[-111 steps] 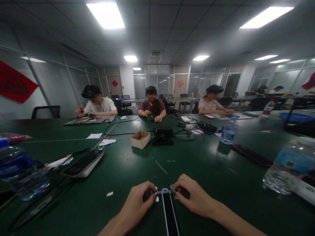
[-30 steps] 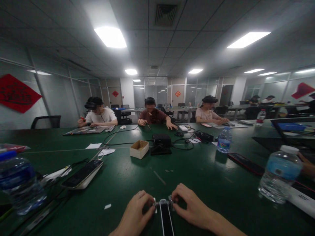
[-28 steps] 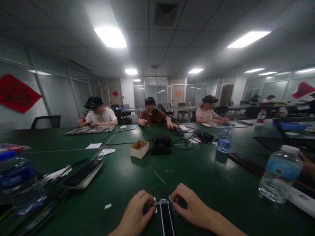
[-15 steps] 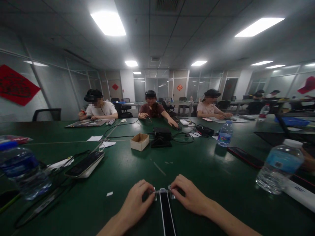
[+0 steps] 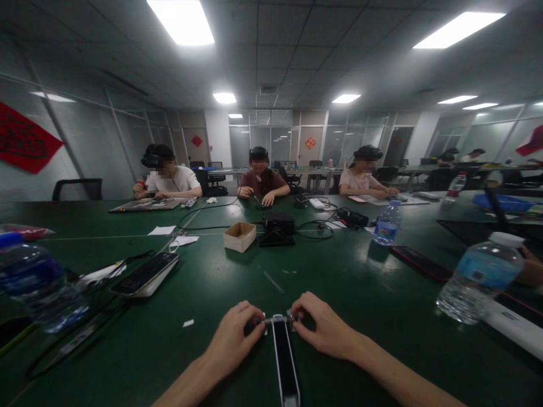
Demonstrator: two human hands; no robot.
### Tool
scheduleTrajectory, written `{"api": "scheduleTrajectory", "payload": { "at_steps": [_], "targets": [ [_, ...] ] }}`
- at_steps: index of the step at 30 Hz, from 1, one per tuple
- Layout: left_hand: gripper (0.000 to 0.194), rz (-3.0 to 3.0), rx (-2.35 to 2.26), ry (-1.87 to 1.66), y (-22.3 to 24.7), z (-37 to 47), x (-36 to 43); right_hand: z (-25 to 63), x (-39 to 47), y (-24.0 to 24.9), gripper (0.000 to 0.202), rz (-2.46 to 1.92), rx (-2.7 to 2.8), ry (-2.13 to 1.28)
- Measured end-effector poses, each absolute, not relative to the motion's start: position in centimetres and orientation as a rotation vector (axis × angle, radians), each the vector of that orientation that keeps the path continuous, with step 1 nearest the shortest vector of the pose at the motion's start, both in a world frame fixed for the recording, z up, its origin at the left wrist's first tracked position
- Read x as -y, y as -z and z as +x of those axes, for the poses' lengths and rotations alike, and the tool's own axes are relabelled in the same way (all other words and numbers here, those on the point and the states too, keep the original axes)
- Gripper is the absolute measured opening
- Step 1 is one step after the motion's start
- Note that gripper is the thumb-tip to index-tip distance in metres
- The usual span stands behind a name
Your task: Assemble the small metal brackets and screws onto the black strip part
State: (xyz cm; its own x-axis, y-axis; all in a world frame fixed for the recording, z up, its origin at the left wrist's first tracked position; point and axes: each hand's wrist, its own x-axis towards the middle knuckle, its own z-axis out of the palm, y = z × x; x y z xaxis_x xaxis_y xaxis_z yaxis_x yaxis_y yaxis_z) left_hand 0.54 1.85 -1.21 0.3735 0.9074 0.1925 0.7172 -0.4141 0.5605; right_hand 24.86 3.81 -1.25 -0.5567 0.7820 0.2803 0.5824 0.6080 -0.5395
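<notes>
Pinching at the two ends of a small metal crosspiece (image 5: 279,320), the left hand (image 5: 238,330) and the right hand (image 5: 321,328) face each other in the head view, thumb and fingers of each closed on its own end; the fingers hide exactly what they press there. The crosspiece sits at the far end of a long black strip with pale edges (image 5: 285,359), which runs back toward the wearer over the green table (image 5: 229,282); whether it lies flat on it or is held slightly up, I cannot tell. Compared with half a second ago, the hands and strip stand higher in the picture, and the strip's near end, cut off then, now just shows at the bottom edge. As the box (image 5: 240,237) and the white scrap (image 5: 188,323) have risen too, this looks mostly like a tilt of the head. The pinch itself has hardly altered, so I judge the work in hand to be fine handling at that far end, with no clear advance in this interval. Across the table, a co-worker's hand (image 5: 268,198), which was stretched toward the cables, is now drawn back near that person's body; it is well apart from the strip and seems to have no bearing on the work.
</notes>
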Motion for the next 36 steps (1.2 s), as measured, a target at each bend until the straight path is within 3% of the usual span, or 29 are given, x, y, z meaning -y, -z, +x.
{"api": "scheduleTrajectory", "payload": {
  "at_steps": [26,32,36],
  "targets": [
    [0.014,2.246,-1.469,-0.699,0.7,0.7,-1.7,24.7,-3.7,0.9,0.012,-1.091,2.338,-0.477],
    [0.015,2.202,-1.434,-0.888,0.7,0.6,-1.9,21.6,-1.0,-1.4,0.027,-1.270,2.248,-0.461],
    [0.018,2.132,-1.468,-1.012,0.9,0.2,-2.1,17.9,1.8,-1.4,0.053,-1.520,2.384,-0.360]
  ]
}}
